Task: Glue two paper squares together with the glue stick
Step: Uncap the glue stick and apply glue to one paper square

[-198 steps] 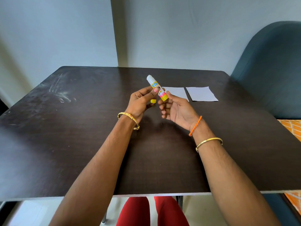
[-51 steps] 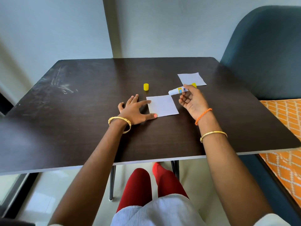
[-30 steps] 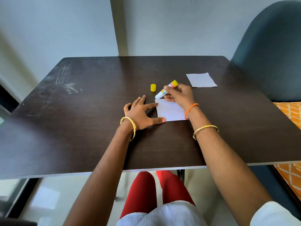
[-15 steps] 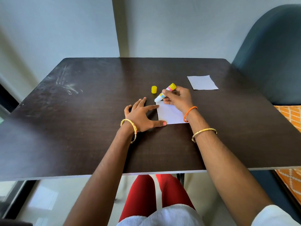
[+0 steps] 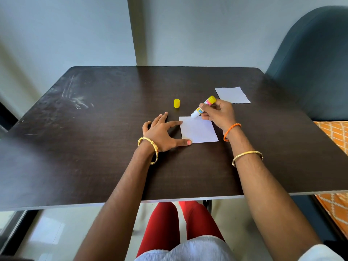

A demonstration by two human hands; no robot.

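A white paper square (image 5: pixel 198 131) lies on the dark table (image 5: pixel 94 147) in front of me. My right hand (image 5: pixel 218 113) grips the uncapped glue stick (image 5: pixel 203 106), tilted with its white tip down on the square's far edge. My left hand (image 5: pixel 162 133) lies flat with spread fingers, thumb and index fingertip pressing the square's left edge. The second paper square (image 5: pixel 232 95) lies farther back to the right, apart from both hands. The yellow cap (image 5: pixel 176 103) stands upright on the table behind my left hand.
A dark teal chair (image 5: pixel 310 63) stands at the table's right side, with an orange patterned cushion (image 5: pixel 335 136) below it. A grey wall closes the far edge. Pale scuff marks (image 5: pixel 75 98) show on the table's far left.
My right hand has shifted the glue stick slightly along the near square's far edge. My left hand keeps pressing the paper's left side. Since the earliest frame the cap came off and was set down.
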